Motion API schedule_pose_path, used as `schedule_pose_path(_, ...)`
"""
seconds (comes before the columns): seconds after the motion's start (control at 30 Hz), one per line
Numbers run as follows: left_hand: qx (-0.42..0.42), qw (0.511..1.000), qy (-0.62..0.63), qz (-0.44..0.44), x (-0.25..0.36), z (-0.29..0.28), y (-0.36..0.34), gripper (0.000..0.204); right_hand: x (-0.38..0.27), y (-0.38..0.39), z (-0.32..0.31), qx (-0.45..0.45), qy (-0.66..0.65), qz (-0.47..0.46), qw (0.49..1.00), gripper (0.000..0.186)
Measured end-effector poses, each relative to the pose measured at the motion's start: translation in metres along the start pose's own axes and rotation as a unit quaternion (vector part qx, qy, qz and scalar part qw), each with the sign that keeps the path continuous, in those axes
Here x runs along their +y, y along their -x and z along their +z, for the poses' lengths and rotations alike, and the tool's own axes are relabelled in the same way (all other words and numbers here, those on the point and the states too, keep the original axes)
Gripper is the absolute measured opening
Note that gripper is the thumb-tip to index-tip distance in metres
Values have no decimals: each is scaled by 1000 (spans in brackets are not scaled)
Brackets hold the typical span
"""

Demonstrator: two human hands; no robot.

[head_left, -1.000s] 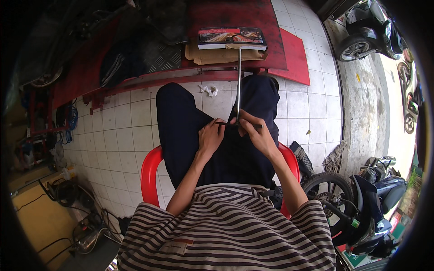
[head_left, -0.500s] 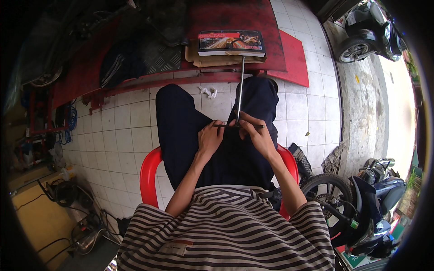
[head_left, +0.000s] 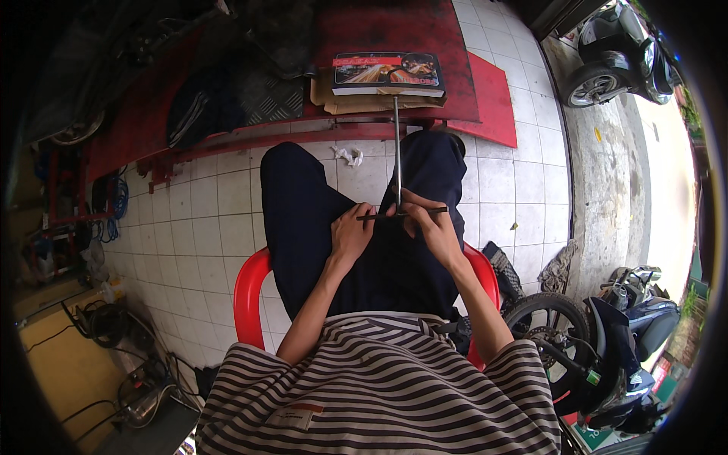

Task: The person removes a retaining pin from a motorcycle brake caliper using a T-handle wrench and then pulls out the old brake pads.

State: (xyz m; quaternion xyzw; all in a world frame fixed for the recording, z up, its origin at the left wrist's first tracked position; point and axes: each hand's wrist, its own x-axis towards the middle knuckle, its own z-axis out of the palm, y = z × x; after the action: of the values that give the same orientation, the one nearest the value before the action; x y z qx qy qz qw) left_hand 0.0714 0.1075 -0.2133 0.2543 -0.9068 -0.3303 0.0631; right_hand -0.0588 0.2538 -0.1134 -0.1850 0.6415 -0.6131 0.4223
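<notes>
A T-handle wrench (head_left: 396, 148) with a long silver shaft and a dark crossbar is held over my lap. Its shaft points away from me, the far tip just in front of the box's near edge. My left hand (head_left: 351, 233) is closed on the crossbar's left end. Close beside it, my right hand (head_left: 428, 227) grips the crossbar's right part near the joint, fingers curled around it. Beyond my knees, a printed box (head_left: 387, 70) lies on a flattened piece of brown cardboard (head_left: 327, 97).
The cardboard rests on a red metal platform (head_left: 455, 91). I sit on a red plastic chair (head_left: 249, 292). White crumpled paper (head_left: 349, 156) lies on the tiled floor (head_left: 205, 227). Motorcycles (head_left: 607, 334) stand at the right; cables and equipment (head_left: 140, 398) fill the lower left.
The wrench's far tip has swung slightly left, and its crossbar has tilted, right end higher. Both hands stay on the bar in nearly the same place.
</notes>
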Motion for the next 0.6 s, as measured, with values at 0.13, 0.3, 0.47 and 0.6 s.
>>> schedule_pose_path(0.13,-1,1000,-3,-9,3,-2,0,16,-1,0,-9,-25,-4,8,1000,41)
schedule_pose_path(0.3,-18,1000,5,-13,3,-4,-1,19,2,1,8,-13,-24,-16,1000,40)
schedule_pose_path(0.47,-12,1000,21,-9,4,-7,0,20,15,-3,3,-7,12,7,1000,41)
schedule_pose_path(0.6,-7,1000,2,-8,5,-7,1,18,-6,-2,2,24,-37,-32,999,45)
